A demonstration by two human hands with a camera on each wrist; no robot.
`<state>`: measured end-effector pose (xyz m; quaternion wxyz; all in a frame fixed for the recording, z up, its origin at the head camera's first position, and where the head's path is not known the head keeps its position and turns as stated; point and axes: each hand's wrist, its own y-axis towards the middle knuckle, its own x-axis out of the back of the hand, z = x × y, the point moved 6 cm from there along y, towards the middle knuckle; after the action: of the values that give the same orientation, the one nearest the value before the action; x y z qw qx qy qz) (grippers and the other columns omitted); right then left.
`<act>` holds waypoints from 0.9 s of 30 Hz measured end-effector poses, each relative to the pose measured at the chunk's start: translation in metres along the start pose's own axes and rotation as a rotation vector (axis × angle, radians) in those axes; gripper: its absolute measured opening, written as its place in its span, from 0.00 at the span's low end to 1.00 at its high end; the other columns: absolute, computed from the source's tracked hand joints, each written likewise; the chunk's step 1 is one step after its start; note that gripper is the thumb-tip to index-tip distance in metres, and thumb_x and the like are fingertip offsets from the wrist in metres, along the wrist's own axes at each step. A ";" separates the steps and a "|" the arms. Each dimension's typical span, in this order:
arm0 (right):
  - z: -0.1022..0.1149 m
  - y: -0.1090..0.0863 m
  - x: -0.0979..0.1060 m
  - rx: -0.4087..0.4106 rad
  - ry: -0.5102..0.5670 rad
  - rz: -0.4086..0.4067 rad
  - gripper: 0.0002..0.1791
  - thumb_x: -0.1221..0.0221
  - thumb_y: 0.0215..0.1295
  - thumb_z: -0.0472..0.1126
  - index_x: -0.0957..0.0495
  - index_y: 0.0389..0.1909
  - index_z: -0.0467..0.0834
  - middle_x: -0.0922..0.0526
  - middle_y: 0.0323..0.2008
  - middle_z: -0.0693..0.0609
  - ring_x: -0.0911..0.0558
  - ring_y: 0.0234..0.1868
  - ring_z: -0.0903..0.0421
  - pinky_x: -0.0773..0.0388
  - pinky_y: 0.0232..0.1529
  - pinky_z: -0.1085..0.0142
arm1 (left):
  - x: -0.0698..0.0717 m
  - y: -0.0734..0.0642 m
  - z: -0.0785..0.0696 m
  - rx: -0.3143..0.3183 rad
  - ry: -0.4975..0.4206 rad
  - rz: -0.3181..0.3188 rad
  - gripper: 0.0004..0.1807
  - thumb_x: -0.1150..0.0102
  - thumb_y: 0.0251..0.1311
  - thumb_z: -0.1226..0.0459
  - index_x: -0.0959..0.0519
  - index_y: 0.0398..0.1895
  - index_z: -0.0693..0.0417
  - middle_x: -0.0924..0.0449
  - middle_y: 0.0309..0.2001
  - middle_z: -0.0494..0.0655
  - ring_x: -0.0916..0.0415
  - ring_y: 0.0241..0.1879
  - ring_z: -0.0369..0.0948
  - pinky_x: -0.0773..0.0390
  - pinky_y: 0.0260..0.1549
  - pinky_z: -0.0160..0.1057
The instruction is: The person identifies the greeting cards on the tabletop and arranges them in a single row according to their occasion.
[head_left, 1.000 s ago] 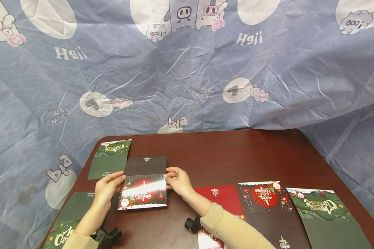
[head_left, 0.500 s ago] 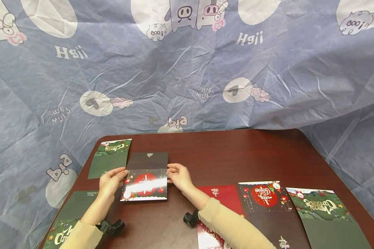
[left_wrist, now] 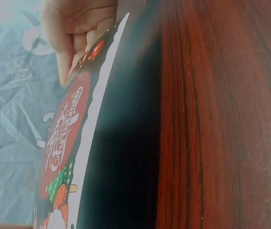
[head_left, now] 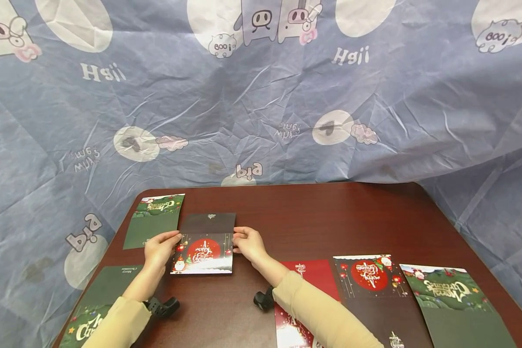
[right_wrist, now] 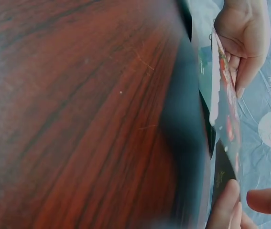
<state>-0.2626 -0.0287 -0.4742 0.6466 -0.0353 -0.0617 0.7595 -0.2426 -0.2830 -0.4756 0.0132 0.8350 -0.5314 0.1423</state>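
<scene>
A folded Christmas card (head_left: 204,251), black with a red circle and white lettering, tilts up off the tabletop between both hands. At its left edge the left hand (head_left: 158,249) pinches it, and the right hand (head_left: 249,245) holds the right edge with fingertips. Its plain dark half lies toward the back. From the left wrist, the printed face of the card (left_wrist: 63,129) stands raised over the wood, with the right hand (left_wrist: 85,28) at its far end. The right wrist view has right-hand fingers (right_wrist: 226,205) on either side of the card edge.
Green cards lie at the back left (head_left: 152,222) and front left (head_left: 108,290). On the right are a red card (head_left: 319,275), partly under the right forearm, a black card (head_left: 369,278) and another green card (head_left: 465,309). A blue printed cloth (head_left: 261,106) hangs behind the table.
Both hands have moved the black card slightly toward the back and to the right. The glare on its printed face has slid to its near edge. Other cards stay put.
</scene>
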 end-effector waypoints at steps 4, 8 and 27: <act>-0.002 0.004 0.000 -0.011 -0.022 -0.012 0.21 0.45 0.57 0.26 0.27 0.54 0.29 0.21 0.42 0.40 0.20 0.35 0.55 0.18 0.34 0.64 | -0.002 0.002 0.000 -0.003 -0.003 -0.005 0.18 0.37 0.56 0.66 0.21 0.48 0.69 0.19 0.28 0.36 0.25 0.25 0.27 0.24 0.22 0.26; -0.003 0.008 -0.001 -0.021 -0.042 -0.017 0.22 0.44 0.58 0.27 0.28 0.55 0.30 0.22 0.43 0.40 0.20 0.37 0.55 0.19 0.34 0.65 | -0.005 0.005 0.001 0.002 -0.015 -0.004 0.18 0.38 0.57 0.67 0.21 0.49 0.69 0.19 0.28 0.37 0.25 0.25 0.27 0.24 0.23 0.26; -0.004 0.023 -0.001 -0.012 -0.015 -0.018 0.21 0.44 0.59 0.30 0.28 0.55 0.30 0.22 0.50 0.37 0.21 0.45 0.49 0.21 0.43 0.59 | -0.012 0.018 0.001 -0.022 0.035 -0.029 0.17 0.43 0.59 0.68 0.22 0.51 0.66 0.16 0.38 0.49 0.27 0.28 0.27 0.28 0.25 0.25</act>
<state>-0.2840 -0.0333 -0.4815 0.6528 -0.0332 -0.0715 0.7534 -0.2634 -0.2802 -0.4815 0.0337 0.8397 -0.5205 0.1511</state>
